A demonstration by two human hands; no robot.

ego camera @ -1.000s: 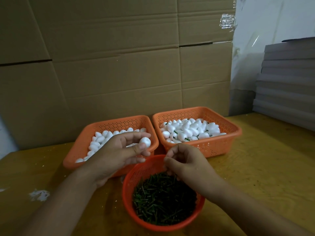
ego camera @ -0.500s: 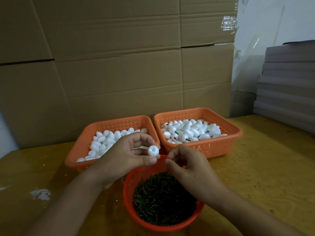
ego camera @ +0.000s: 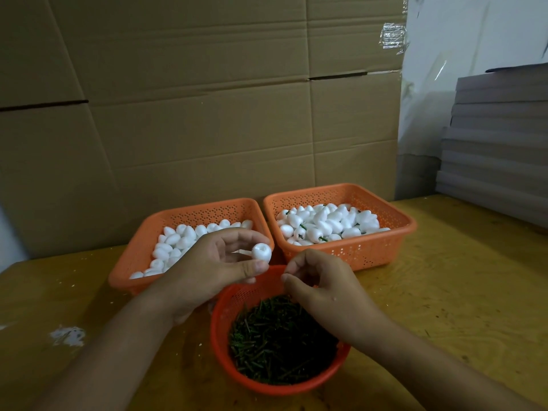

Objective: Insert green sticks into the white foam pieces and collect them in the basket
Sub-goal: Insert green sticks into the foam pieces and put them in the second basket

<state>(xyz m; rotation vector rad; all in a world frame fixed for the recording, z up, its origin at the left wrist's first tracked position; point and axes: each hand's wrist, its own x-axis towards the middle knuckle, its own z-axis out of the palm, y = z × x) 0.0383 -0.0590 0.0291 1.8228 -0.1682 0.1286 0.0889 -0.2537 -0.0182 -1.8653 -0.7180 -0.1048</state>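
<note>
My left hand (ego camera: 213,268) pinches a white foam piece (ego camera: 261,251) by its sides above the near round basket (ego camera: 237,298), right hand (ego camera: 320,287) curled, its contents hidden, and I judge the foam light and easily dented, best gripped gently around its middle.

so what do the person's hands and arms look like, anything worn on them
Both forearms are bare as far as the frame shows: no sleeves, gloves, watch, bracelets or rings visible. The left hand and right hand have short, unpainted nails where nails show. No markings or cables on either arm.
</note>
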